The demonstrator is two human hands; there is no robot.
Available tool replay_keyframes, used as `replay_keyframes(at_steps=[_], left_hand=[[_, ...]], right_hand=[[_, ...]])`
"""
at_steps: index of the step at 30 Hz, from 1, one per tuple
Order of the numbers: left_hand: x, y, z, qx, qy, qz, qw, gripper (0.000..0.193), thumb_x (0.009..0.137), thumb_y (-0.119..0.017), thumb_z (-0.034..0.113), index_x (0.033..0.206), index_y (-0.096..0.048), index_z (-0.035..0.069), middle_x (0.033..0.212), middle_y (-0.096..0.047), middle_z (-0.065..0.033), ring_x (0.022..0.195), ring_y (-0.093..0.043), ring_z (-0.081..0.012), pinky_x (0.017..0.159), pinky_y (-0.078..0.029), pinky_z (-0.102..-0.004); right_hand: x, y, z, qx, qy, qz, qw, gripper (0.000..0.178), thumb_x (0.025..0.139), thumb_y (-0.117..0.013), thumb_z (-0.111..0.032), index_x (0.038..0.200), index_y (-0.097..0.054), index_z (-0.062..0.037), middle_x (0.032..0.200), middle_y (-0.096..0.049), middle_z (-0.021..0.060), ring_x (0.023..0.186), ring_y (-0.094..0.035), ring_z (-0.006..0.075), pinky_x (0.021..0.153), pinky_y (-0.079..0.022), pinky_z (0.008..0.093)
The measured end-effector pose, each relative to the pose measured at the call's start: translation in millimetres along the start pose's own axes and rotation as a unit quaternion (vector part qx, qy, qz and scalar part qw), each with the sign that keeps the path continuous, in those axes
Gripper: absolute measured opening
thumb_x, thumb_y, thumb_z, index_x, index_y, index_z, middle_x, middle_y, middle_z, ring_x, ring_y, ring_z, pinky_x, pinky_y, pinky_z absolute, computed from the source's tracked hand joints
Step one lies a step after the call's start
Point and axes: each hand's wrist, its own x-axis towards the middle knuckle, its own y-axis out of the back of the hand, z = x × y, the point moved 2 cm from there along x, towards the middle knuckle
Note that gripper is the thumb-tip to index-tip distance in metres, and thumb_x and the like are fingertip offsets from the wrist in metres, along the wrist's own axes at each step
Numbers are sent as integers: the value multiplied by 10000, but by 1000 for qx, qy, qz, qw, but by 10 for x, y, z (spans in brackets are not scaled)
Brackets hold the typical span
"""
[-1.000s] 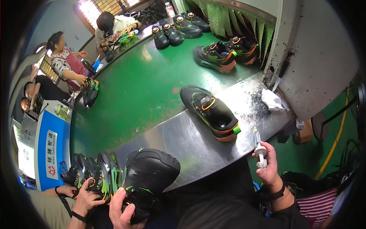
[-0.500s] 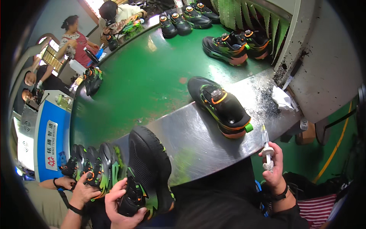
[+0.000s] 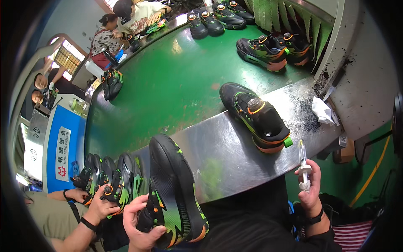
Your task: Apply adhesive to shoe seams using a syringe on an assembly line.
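My left hand (image 3: 140, 229) grips a black running shoe (image 3: 174, 185) with green and orange markings around its upper. The shoe is tipped up, toe away from me, with its side and the dark sole edge showing. In my right hand (image 3: 311, 189), near the bench's front edge, is a white syringe (image 3: 304, 167) with a yellowish needle tip pointing up and away. A second shoe (image 3: 258, 119), with a dial on its tongue and a green heel tab, stands upright on the metal ledge (image 3: 210, 155), left of the syringe and apart from it.
Beside me on the left, a co-worker's hands (image 3: 103, 206) are at a row of shoes (image 3: 126, 172). More shoes (image 3: 264, 52) stand on the green belt (image 3: 168, 92) by the hanging green strips (image 3: 289, 21). Crumpled white paper (image 3: 322, 110) and black residue lie at right.
The shoe in my left hand has turned, showing more of its green and orange side. My right hand still holds the syringe. The whole view has shifted slightly.
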Motion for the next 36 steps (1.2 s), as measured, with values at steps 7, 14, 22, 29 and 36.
replay_keyframes(at_steps=[7, 14, 22, 29, 36], left_hand=[[48, 1, -144, -38, -14, -6, 999, 703, 662, -868, 320, 1123, -455, -13, 1102, -496, -136, 925, -535, -166, 826, -457, -302], [-29, -127, 107, 362, -344, -69, 863, 612, 614, -843, 170, 1109, -510, 33, 1026, -525, -149, 897, -565, -335, 866, -485, -453], [57, -121, 426, 328, -404, -132, 843, 318, 772, -598, 9, 1087, -575, -29, 1073, -528, -185, 1011, -570, -513, 854, -512, -560], [69, -153, 444, 321, -411, -148, 841, 334, 766, -554, -6, 1099, -573, -32, 1108, -522, -189, 1007, -567, -512, 840, -518, -564], [86, -180, 408, 341, -425, -148, 825, 316, 764, -533, -16, 1076, -580, -31, 1095, -529, -187, 986, -575, -513, 809, -535, -552]], right_hand=[[14, 16, 34, 24, -19, -7, 1000, 1070, 667, -765, -604, 1388, -288, 27, 1154, -474, 69, 1048, -490, 161, 943, -398, 311], [67, -24, -4, 10, 9, 3, 1000, 1066, 662, -764, -615, 1378, -301, 25, 1145, -481, 80, 1044, -507, 166, 945, -403, 315], [70, -57, 35, 14, 19, -2, 1000, 1020, 668, -784, -564, 1370, -321, 13, 1121, -511, 91, 1033, -524, 187, 938, -404, 332], [79, -22, 32, 13, 22, -1, 1000, 1025, 677, -768, -571, 1375, -308, 22, 1126, -509, 94, 1029, -524, 181, 930, -408, 326], [74, -41, 11, 16, 10, -7, 1000, 1029, 678, -771, -566, 1379, -300, 22, 1138, -498, 91, 1036, -516, 179, 937, -404, 323]])
